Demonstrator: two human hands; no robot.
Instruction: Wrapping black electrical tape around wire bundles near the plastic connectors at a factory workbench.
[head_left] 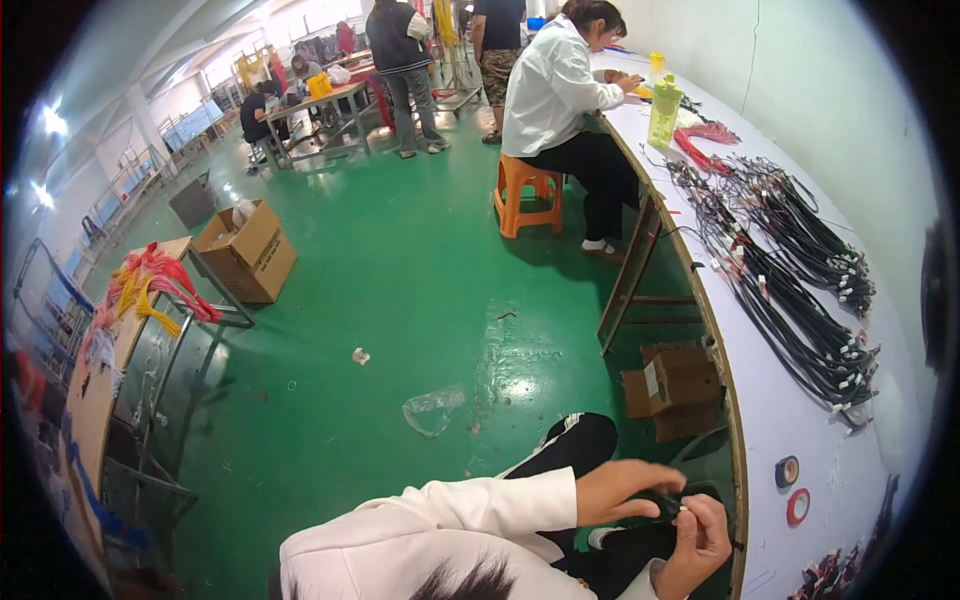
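Note:
My left hand [622, 492] reaches in from the left beside the table edge, fingers stretched out and thumb apart. Something black [664, 503] shows in the gap, partly hidden; I cannot tell whether it is cable or tape. Close by, my right hand [702, 540] is closed, its thumb and fingertips pinching a small white piece [683, 509] that looks like a connector at the end of the black thing. Both hands are over my lap, left of the white-topped table [760, 450].
Bundles of black cables [800, 320] lie on the table, with a black tape roll [788, 471] and a red tape roll [797, 507] nearer. A person in white [560, 90] sits farther along on an orange stool [527, 197]. A cardboard box [682, 390] stands under the table.

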